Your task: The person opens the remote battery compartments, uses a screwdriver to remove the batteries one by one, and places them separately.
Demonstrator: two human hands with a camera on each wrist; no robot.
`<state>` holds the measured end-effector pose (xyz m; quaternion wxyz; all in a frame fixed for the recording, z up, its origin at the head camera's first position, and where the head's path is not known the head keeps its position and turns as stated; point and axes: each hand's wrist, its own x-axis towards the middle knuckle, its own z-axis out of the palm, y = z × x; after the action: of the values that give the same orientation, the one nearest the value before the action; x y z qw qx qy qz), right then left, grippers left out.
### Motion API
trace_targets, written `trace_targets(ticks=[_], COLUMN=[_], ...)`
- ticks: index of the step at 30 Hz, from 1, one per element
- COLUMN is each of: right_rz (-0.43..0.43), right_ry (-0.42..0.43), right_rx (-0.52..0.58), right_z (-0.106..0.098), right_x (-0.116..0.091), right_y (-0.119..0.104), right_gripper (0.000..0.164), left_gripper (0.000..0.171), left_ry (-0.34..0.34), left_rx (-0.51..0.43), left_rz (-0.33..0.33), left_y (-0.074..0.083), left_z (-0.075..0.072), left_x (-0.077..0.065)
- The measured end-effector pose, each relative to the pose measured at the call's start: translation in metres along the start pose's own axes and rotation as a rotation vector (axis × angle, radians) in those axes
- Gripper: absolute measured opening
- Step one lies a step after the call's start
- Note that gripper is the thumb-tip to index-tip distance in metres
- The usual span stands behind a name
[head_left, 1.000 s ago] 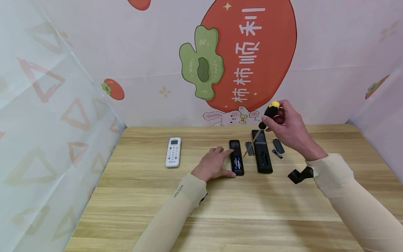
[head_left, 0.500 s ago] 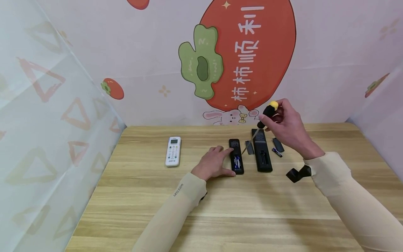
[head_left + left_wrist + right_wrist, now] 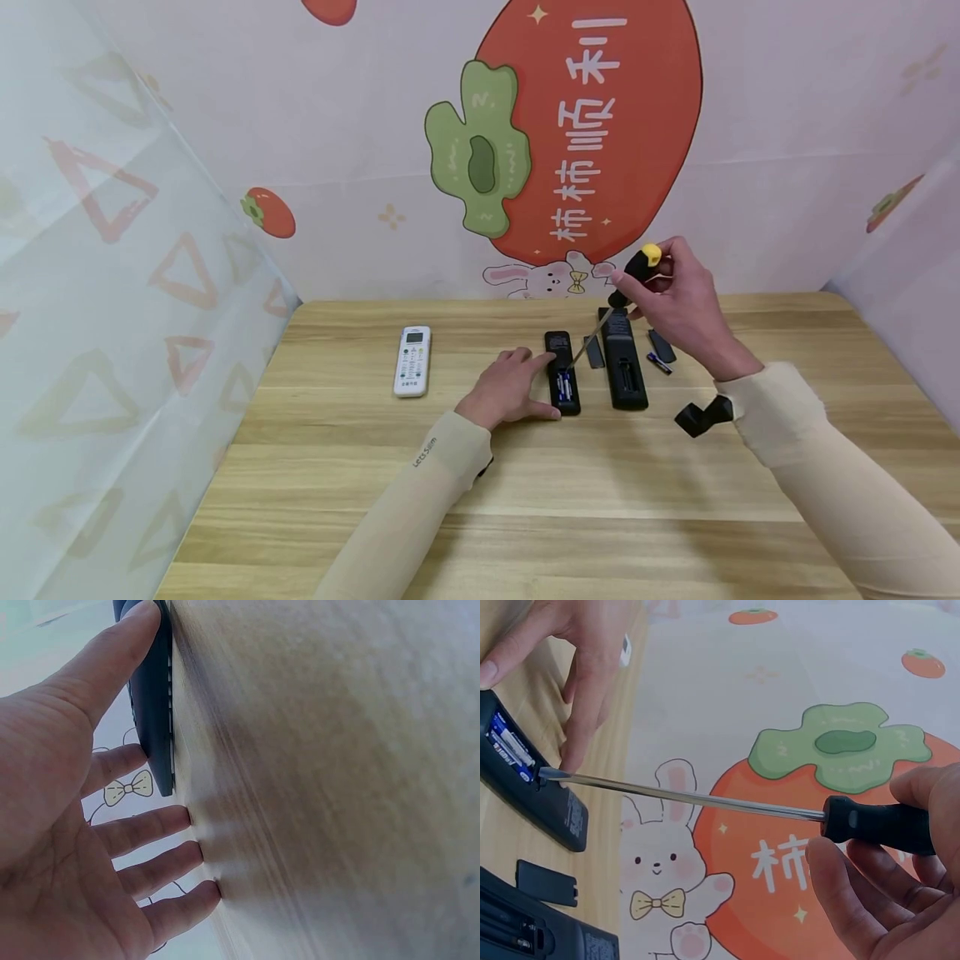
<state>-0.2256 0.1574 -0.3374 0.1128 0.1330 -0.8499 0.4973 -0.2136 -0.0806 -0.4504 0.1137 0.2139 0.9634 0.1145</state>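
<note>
My right hand (image 3: 686, 304) grips the black and yellow handle of a flat-head screwdriver (image 3: 705, 799). Its blade slants down to the left, with the tip right at the upper end of the battery compartment of a small black remote control (image 3: 557, 346). Two blue and silver batteries (image 3: 510, 748) lie side by side in that compartment. My left hand (image 3: 504, 390) steadies this remote, thumb at its lower end and index finger at its side. In the left wrist view the other fingers (image 3: 161, 866) reach to the tabletop, spread apart.
To the right lies a larger black remote (image 3: 625, 375), its battery compartment open. Around it are a battery cover (image 3: 595, 352), another cover (image 3: 662, 346) and a loose battery (image 3: 660, 363). A white remote (image 3: 412, 362) lies at left on the wooden table (image 3: 570, 500).
The screwdriver tip has moved left, from beside the small remote to its battery compartment. My right hand has shifted slightly left with it; my left hand stays in place.
</note>
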Motion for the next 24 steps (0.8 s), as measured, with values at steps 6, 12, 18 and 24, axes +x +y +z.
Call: trace_targets(ticks=[6, 12, 18, 24], right_rz=[0.008, 0.016, 0.025, 0.036], right_ry=[0.014, 0.018, 0.019, -0.003], right_rx=[-0.022, -0.02, -0.034, -0.066], right_z=[0.004, 0.0057, 0.0069, 0.0095], right_x=[-0.0001, 0.0001, 0.0005, 0.003], right_y=[0.0038, 0.0063, 0.0062, 0.0033], right_gripper=[0.048, 0.049, 0.052, 0.054], left_gripper=[0.093, 0.093, 0.094, 0.094], left_ry=[-0.006, -0.007, -0.002, -0.007], left_rx=[0.0, -0.004, 0.011, 0.01], left_rz=[-0.003, -0.006, -0.001, -0.005], left_y=[-0.0003, -0.0002, -0.0013, -0.0015], left_z=[0.0007, 0.001, 0.002, 0.0014], left_x=[0.0004, 0.0007, 0.0014, 0.0011])
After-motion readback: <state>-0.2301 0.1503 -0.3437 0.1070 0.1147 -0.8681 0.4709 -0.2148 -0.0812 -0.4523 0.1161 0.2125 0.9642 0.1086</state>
